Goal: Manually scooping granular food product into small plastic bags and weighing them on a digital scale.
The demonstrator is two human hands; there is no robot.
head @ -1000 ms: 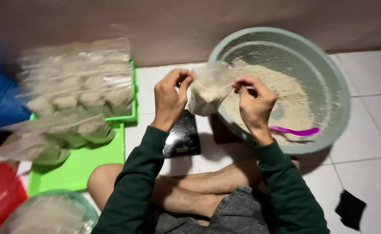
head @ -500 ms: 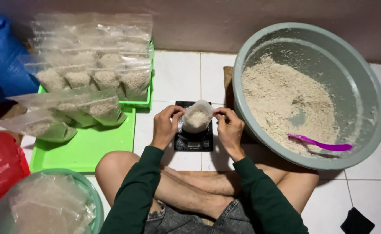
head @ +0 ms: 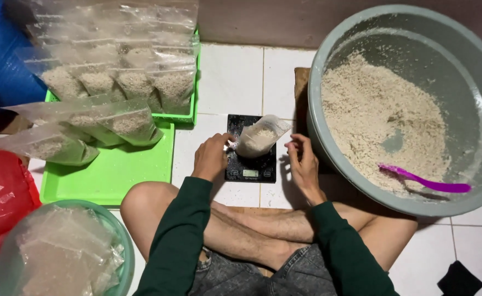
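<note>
Fingers of left hand (head: 212,158) touch small clear plastic bag of pale meal (head: 255,140), now lowered from above the basin onto black digital scale (head: 250,163); right hand (head: 303,161) spread, released.

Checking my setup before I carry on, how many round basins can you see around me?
2. A large grey basin of pale grain stands at the right, with a purple scoop in it; a smaller green basin of empty bags sits bottom left. Others may lie outside the picture.

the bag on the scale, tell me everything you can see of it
The small clear plastic bag sits tilted on the black kitchen scale, its open top leaning up and right. Pale crumbly powder fills its lower part. The left hand touches its lower left side; the right hand is just clear of it.
</note>
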